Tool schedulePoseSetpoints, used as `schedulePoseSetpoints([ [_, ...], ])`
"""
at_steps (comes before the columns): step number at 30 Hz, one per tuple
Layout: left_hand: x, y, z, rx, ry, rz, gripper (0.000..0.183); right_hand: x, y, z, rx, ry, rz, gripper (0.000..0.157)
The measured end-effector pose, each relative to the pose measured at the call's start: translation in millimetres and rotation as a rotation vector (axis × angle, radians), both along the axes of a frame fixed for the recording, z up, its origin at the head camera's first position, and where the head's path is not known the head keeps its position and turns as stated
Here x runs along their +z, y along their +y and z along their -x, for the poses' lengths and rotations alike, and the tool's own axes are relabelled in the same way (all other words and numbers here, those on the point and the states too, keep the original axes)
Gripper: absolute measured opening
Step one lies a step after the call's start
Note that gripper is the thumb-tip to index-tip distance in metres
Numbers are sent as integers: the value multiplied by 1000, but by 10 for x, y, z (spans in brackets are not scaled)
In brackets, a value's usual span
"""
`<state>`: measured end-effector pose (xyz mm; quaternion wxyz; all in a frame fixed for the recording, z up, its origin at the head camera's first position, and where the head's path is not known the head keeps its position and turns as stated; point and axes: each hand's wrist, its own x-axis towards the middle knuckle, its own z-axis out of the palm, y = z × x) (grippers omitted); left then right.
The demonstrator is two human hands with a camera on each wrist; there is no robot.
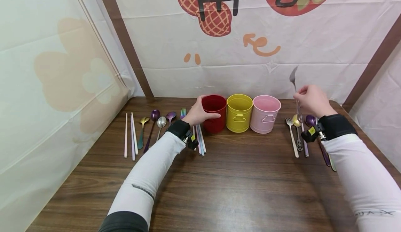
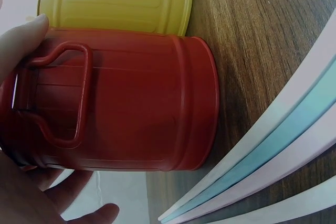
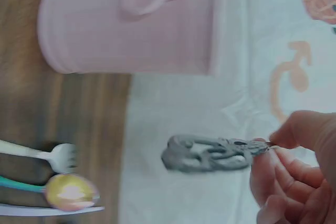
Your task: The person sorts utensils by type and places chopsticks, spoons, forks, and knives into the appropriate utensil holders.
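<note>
My left hand (image 1: 200, 113) holds the red bucket (image 1: 216, 120) from its left side, thumb across the front near the rim. In the left wrist view the bucket's wire-like handle (image 2: 84, 95) shows between thumb and fingers. Up in the air at the right, my right hand (image 1: 313, 100) pinches a silver fork (image 1: 293, 76) upright, head upward. The fork's openwork handle (image 3: 210, 153) hangs below the fingertips in the right wrist view. Beside the red bucket stand a yellow bucket (image 1: 239, 117) and a pink bucket (image 1: 265, 119), in a row.
Left of the buckets lie chopsticks (image 1: 126, 136), a purple spoon (image 1: 155, 115), a silver spoon (image 1: 161, 122) and other cutlery. More chopsticks (image 1: 202, 141) lie below the left wrist. Under the right hand are a fork (image 1: 292, 138), a gold-bowled spoon (image 1: 296, 120) and a purple spoon (image 1: 310, 120). A printed cloth hangs behind the table.
</note>
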<state>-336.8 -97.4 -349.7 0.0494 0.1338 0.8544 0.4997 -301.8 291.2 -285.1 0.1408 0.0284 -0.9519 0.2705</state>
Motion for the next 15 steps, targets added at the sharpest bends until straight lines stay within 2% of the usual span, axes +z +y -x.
schedulePoseSetpoints([
  [8, 2, 5, 13, 1, 8, 11, 89, 398, -244, -36, -24, 173, 121, 31],
  [11, -10, 2, 17, 4, 9, 15, 89, 455, -403, -42, -7, 221, 192, 32],
  [15, -25, -7, 17, 4, 10, 17, 90, 459, -655, -10, 66, 296, 324, 28],
])
